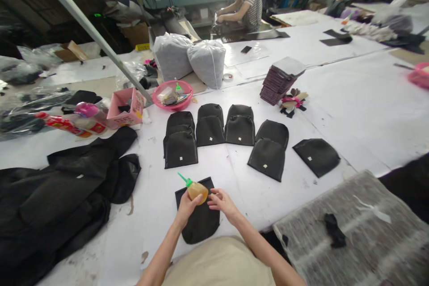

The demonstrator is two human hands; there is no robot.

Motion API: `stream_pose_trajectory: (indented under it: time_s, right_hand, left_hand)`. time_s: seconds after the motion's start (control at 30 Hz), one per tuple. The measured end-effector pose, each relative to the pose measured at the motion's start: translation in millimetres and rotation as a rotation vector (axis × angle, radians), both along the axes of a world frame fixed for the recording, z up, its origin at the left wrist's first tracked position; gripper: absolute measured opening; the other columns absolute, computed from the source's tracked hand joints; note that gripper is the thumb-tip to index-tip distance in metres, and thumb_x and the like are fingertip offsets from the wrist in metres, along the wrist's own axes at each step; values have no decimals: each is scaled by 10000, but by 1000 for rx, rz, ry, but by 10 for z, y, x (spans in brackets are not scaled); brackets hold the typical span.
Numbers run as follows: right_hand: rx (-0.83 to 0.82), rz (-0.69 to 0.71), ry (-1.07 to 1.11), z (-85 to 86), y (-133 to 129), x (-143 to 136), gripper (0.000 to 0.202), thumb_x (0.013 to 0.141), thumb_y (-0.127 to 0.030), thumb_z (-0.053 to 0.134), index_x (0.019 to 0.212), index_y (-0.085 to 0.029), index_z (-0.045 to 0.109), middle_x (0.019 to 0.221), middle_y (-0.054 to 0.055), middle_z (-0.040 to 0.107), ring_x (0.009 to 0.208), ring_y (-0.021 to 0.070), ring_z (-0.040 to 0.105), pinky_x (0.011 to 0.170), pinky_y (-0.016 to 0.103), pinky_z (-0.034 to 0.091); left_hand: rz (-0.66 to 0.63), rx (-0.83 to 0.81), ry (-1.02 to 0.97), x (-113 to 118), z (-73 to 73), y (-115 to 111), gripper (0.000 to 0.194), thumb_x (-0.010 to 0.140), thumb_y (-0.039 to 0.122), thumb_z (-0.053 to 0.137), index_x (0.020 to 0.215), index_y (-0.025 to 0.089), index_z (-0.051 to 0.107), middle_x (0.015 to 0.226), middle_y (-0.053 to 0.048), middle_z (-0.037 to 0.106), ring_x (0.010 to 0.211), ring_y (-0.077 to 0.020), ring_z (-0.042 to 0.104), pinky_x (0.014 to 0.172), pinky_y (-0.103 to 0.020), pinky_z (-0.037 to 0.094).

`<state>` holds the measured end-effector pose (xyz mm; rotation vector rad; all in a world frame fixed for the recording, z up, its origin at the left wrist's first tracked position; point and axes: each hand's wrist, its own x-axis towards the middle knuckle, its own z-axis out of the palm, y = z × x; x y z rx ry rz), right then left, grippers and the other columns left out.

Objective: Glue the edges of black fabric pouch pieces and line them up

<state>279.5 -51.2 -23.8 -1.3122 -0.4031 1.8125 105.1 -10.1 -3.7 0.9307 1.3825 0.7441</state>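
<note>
Head view: squeeze bottle (197, 192) is in the left hand (188, 207), raised above the near black piece (201, 228). Body is rounded, amber-tan, looks translucent, tapers into a bright green cap with a long thin green nozzle. It's tilted, nozzle toward far left, base toward the right hand. Left grip is wrapped around the body, thumb on the near side. Right hand (221, 202) is just beside the base, fingers spread and half curled, nothing seen in it; can't tell if a fingertip touches the bottle.

Near black piece lies flat on the white counter (234, 170), straight edge away from the person, rounded end near.

Beyond it, an arc of similar black pieces (239, 129), most overlapped, small white tags on them. Loose black material (77, 178) heaped at left. Further back: pink basin (172, 106) holding small items, pink box (124, 114), two stuffed white bags (208, 60), dark stack (278, 82) to the right. Co-worker (246, 2) in a striped top at the far side.
</note>
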Motion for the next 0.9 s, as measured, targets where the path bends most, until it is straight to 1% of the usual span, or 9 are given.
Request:
stream_pose_trajectory:
  time_s: [0.1,0.23,0.37,0.5,0.57,0.63,0.73,0.8,0.9]
  right_hand:
    - [-14,43,312,174,-37,-21,573,761,-584,765,1139,-177,624,989,90,738,852,190,737,810,340,584]
    - [-88,-32,534,294,-81,-78,536,721,-542,818,1061,-162,651,994,77,746,856,171,720,843,328,571]
    - [-116,-30,540,332,-135,-109,497,697,-485,849,1049,-183,669,1007,57,746,873,164,705,813,310,578]
    - [-92,-120,409,337,-157,-7,441,674,-425,866,1008,-209,676,974,40,745,809,159,697,643,251,576]
    - [-82,-176,294,343,-166,118,468,658,-471,865,995,-207,676,899,36,741,744,165,697,577,243,566]
    - [-53,-198,101,356,-183,280,519,654,-478,862,1050,-216,653,896,25,737,713,159,700,547,227,551]
    - [5,-236,-270,371,-215,512,601,622,-483,869,1076,-209,587,956,23,719,665,147,692,519,219,527]
    - [50,-227,-445,363,-224,618,643,618,-523,851,1078,-201,536,972,36,702,649,157,683,510,240,520]
    - [169,-121,-656,312,-204,689,674,633,-570,814,1106,-202,506,994,56,675,740,200,676,553,287,536]
  left_hand:
    - [-71,16,-155,74,104,-108,652,664,545,767,1147,119,666,1125,-154,732,1039,-305,691,949,-421,530]
    - [-94,-9,-258,166,80,-249,674,686,618,732,1130,114,673,1099,-150,733,1025,-305,688,942,-416,528]
    - [-119,-36,-287,232,30,-319,687,669,606,779,1130,113,649,1085,-141,727,991,-277,686,927,-398,527]
    - [-280,6,-325,212,-46,-341,815,641,608,808,1273,144,584,1135,-127,704,1038,-257,671,960,-409,511]
    - [-330,26,-169,141,-95,-349,776,660,537,825,1287,152,578,1071,-109,707,970,-241,686,919,-411,533]
    - [-306,111,152,42,-123,-346,539,765,421,773,1210,153,626,1051,-103,695,950,-229,682,903,-408,539]
    - [-338,318,653,-94,-113,-299,285,870,285,668,1131,172,668,1177,-116,654,1136,-253,606,993,-418,491]
    - [-447,402,868,-138,-96,-245,379,846,287,705,1207,188,643,1302,-126,604,1259,-277,525,1041,-427,453]
    - [-612,421,1030,-122,-103,-168,651,784,385,778,1362,190,550,1462,-153,497,1356,-307,435,1086,-444,397]
